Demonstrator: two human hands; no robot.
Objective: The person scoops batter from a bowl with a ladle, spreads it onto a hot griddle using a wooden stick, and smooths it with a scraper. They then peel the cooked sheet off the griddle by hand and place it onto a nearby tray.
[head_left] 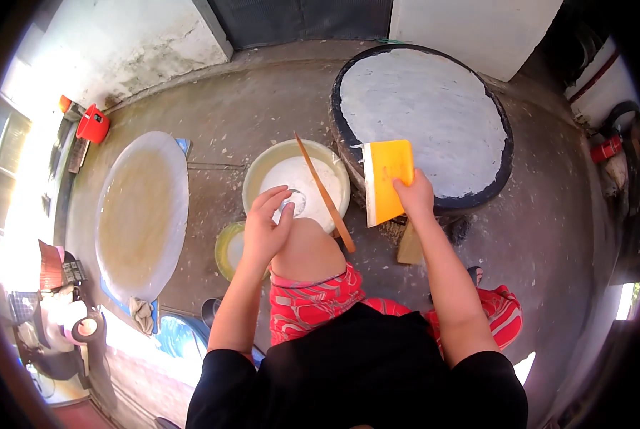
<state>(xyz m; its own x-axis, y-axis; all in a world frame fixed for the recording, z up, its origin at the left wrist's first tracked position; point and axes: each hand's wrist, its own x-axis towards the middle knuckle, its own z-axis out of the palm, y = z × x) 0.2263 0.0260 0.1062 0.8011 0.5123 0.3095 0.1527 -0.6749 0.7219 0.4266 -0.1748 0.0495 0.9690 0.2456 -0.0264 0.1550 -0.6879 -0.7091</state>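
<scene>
My right hand is closed on a yellow scraper with a whitish straight edge, held beside the near left rim of a big round griddle. White batter coats most of the griddle, inside its black rim. Above my raised knee, my left hand curls thumb and fingers at a small clear round dish, which it seems to hold. Beneath it stands a pale basin of white batter. A long thin wooden stick lies across the basin.
A large oval pale sheet with a tan middle is at the left. A yellowish bowl sits by my left forearm. A red bucket stands near the wall, and a wood block lies below the griddle.
</scene>
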